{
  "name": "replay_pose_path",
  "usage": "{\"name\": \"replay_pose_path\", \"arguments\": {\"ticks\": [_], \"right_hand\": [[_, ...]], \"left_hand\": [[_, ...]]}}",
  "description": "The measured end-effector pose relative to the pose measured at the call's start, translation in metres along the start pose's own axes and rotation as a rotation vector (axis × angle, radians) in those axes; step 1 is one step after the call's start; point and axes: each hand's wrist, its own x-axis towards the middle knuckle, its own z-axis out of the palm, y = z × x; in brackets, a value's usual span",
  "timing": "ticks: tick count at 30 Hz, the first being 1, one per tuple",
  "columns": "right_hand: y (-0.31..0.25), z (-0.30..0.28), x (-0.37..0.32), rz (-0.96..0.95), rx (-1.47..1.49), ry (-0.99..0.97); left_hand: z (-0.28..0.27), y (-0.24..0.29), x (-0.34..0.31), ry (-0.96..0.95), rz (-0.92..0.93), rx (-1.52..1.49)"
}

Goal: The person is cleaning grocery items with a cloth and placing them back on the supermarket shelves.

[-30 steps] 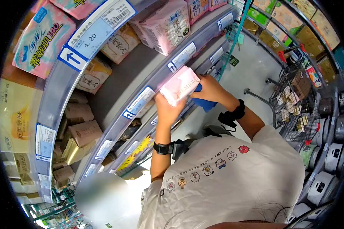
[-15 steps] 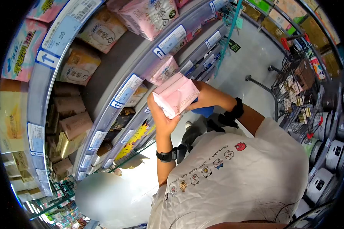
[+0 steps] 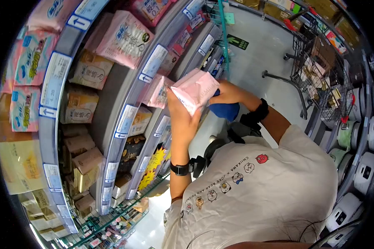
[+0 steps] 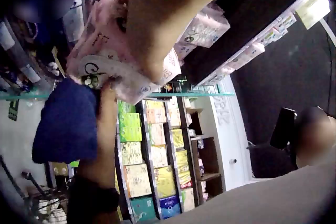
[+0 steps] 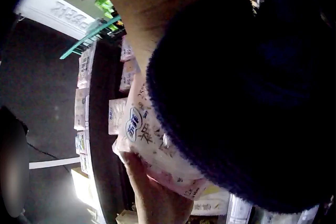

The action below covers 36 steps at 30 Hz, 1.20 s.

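A pink pack of sanitary pads (image 3: 195, 90) is held up at the shelf front, between both hands, in the head view. My left hand (image 3: 183, 122) grips its near left side, thumb along the lower edge. At its right end my right hand (image 3: 230, 92) grips the pack, and a dark blue cloth (image 3: 224, 111) hangs under that hand. In the left wrist view the pack's printed face (image 4: 113, 71) shows between the hands. The cloth (image 5: 247, 103) covers much of the right wrist view, hiding most of the right fingers.
Another pink pack (image 3: 156, 92) sits on the shelf just left of the held one. Shelves with price strips (image 3: 126, 120) curve along the left, stocked with packs. A shopping cart (image 3: 320, 79) with goods stands at the right, before shelves of white appliances (image 3: 365, 170).
The held pack has tilted, so its plain pink side shows more than a second ago. The head view has shifted, swinging shelves and cart. Both hands keep their grip.
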Motion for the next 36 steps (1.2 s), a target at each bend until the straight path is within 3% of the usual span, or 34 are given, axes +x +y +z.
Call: {"name": "replay_pose_path", "arguments": {"ticks": [2,5,6,10,13,14,19,21,25,28,33,36], "right_hand": [[0.005,-0.014,0.0,-0.011,-0.107,0.111],[-0.003,-0.029,-0.008,0.041,-0.025,0.135],[-0.005,-0.035,-0.012,0.088,0.005,0.057],[0.011,-0.032,-0.03,0.122,0.16,0.065],[0.018,-0.039,-0.04,0.201,0.145,-0.058],[0.022,-0.04,-0.044,0.258,0.169,-0.114],[0.032,-0.042,-0.059,0.465,0.2,-0.322],[0.029,-0.04,-0.064,0.431,0.133,-0.247],[0.01,-0.039,-0.056,0.374,-0.113,0.012],[0.006,-0.034,-0.034,0.239,-0.199,0.178],[-0.021,-0.048,0.007,0.018,-0.297,0.372],[-0.016,-0.045,0.03,-0.018,-0.352,0.427]], "left_hand": [[0.009,0.003,0.009,-0.001,0.05,0.073],[0.014,0.011,0.018,-0.033,0.039,-0.058],[0.015,0.013,0.02,-0.017,0.032,-0.074],[0.025,0.002,0.026,-0.031,-0.069,-0.186],[0.041,-0.021,0.024,-0.194,-0.315,-0.497],[0.051,-0.028,0.022,-0.191,-0.318,-0.611],[0.072,-0.025,0.012,-0.471,-0.489,-0.394],[0.076,-0.017,0.012,-0.454,-0.369,-0.425],[0.083,-0.012,0.022,-0.196,-0.086,-0.425],[0.072,-0.016,0.035,-0.092,-0.004,-0.14],[0.052,-0.01,0.066,0.052,0.089,-0.262],[0.044,-0.012,0.081,0.145,0.093,-0.299]]}}
